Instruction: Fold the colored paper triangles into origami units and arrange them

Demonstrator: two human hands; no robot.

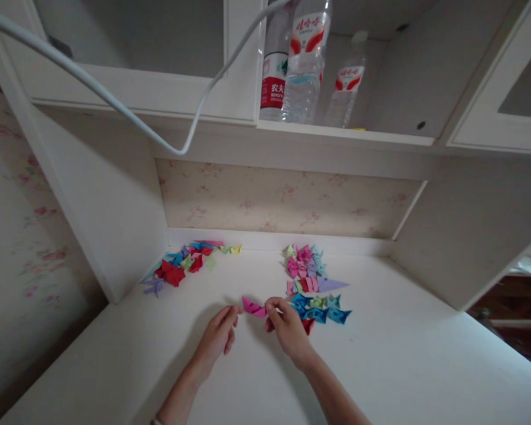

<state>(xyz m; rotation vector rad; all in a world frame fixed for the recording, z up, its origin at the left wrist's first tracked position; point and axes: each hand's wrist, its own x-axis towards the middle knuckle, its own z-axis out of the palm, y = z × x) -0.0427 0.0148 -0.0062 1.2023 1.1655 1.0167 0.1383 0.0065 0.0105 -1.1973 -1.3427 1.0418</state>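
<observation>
A small pink folded paper piece [253, 307] is held just above the white desk [402, 366] between both hands. My left hand [219, 335] pinches its left tip with thumb and fingers closed. My right hand [285, 327] pinches its right end, fingers curled. Right beside my right hand lies a pile of folded paper pieces [314, 283] in pink, blue, green and purple. A second pile of folded pieces [183, 265] in red, blue, green and purple lies at the back left of the desk, apart from my hands.
A shelf [345, 137] above the desk carries three plastic water bottles [305, 59]. A white cable [115, 100] hangs across the upper left. White cabinet walls close in the desk on the left [110, 206] and right [469, 236]. Floral wallpaper backs the niche.
</observation>
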